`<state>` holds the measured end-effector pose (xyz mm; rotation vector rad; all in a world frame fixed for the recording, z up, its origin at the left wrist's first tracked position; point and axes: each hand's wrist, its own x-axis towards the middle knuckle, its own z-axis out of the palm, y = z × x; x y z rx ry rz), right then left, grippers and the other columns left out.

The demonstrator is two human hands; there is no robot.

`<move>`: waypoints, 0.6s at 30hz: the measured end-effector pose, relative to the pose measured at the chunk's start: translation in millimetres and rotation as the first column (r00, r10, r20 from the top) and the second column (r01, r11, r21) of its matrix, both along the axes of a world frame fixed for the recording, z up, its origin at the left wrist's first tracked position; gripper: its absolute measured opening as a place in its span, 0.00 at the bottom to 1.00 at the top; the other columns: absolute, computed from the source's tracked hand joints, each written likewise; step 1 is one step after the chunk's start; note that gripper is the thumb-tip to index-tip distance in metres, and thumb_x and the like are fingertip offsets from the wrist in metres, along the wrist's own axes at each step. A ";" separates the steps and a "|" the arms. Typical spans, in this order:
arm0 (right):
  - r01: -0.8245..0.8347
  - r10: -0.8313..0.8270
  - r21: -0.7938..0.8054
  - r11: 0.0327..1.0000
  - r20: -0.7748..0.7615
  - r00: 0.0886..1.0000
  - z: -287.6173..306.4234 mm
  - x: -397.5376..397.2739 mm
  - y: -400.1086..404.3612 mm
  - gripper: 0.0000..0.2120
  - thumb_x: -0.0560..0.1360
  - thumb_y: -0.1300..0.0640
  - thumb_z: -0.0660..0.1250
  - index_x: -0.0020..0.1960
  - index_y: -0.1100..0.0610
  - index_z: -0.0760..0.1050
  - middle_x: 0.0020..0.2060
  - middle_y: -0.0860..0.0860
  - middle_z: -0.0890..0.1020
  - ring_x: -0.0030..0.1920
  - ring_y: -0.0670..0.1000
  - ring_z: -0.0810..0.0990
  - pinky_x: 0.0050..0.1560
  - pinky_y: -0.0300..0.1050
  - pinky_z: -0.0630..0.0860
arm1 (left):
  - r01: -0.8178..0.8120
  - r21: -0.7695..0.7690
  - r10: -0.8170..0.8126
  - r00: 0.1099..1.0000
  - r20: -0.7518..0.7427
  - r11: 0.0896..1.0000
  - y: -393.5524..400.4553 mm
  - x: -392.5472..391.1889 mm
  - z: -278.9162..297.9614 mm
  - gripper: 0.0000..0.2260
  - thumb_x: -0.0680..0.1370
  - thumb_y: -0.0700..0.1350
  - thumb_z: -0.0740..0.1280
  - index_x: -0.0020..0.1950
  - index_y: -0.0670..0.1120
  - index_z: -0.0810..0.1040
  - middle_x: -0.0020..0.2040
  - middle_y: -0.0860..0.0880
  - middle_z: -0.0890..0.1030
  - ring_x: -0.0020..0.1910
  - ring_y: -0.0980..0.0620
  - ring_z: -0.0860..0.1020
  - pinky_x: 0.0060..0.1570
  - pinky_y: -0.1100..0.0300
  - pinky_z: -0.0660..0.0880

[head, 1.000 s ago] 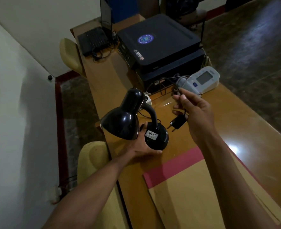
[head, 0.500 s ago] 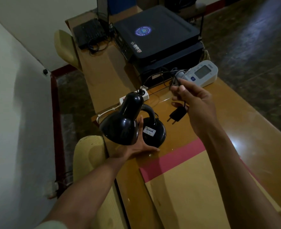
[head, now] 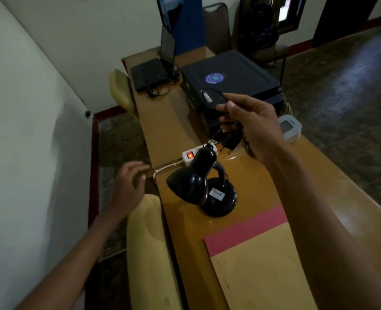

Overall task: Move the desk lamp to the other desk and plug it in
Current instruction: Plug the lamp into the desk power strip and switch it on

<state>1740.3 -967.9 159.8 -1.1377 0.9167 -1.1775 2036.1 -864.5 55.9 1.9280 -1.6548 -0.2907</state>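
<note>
The black desk lamp point(head: 204, 184) stands on the wooden desk point(head: 263, 186), its round base flat on the top and its shade tilted down to the left. My right hand point(head: 250, 124) is raised above the desk and pinches the lamp's black cord point(head: 214, 91), which loops up from it; the black plug point(head: 229, 142) dangles just below the hand. A white power strip point(head: 190, 155) with a lit red switch lies right behind the lamp. My left hand point(head: 129, 189) hovers left of the lamp, off the desk edge, fingers loosely curled and holding nothing.
A black printer point(head: 229, 79) and a laptop point(head: 153, 72) sit farther back. A white blood pressure monitor point(head: 290, 128) rests behind my right hand. A red and tan folder point(head: 256, 260) lies on the near desk. Yellow chairs point(head: 149, 253) stand along the desk's left side.
My left hand has let go of the lamp base and moved left, away from it. The lamp now stands alone on the desk. My right hand has lifted the cord higher and farther back.
</note>
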 end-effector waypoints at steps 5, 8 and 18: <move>-0.132 0.115 0.111 0.985 0.147 0.982 36.8 53.8 -12.8 0.11 0.81 0.64 0.64 0.61 0.59 0.81 0.55 0.57 0.84 0.51 0.52 0.85 0.55 0.50 0.84 | 0.220 -0.096 -0.239 0.925 -0.297 0.971 -41.5 -5.5 131.1 0.14 0.80 0.57 0.65 0.61 0.53 0.81 0.57 0.58 0.83 0.57 0.62 0.79 0.50 0.71 0.76; -0.200 0.181 0.127 0.972 0.142 0.973 45.6 85.7 -14.9 0.12 0.81 0.65 0.65 0.63 0.62 0.80 0.58 0.59 0.83 0.51 0.51 0.85 0.53 0.45 0.83 | 0.306 -0.101 -0.321 0.868 -0.378 0.947 -59.5 -15.8 169.1 0.17 0.76 0.59 0.69 0.61 0.54 0.82 0.57 0.59 0.83 0.56 0.62 0.81 0.52 0.70 0.76; -0.161 0.167 0.251 0.955 -0.005 0.986 56.8 139.4 -24.6 0.13 0.75 0.62 0.72 0.59 0.55 0.83 0.54 0.53 0.87 0.51 0.50 0.84 0.53 0.49 0.80 | 0.260 -0.130 -0.289 0.807 -0.514 0.957 -88.5 9.4 152.0 0.20 0.66 0.54 0.79 0.56 0.53 0.81 0.48 0.59 0.86 0.46 0.63 0.83 0.41 0.73 0.77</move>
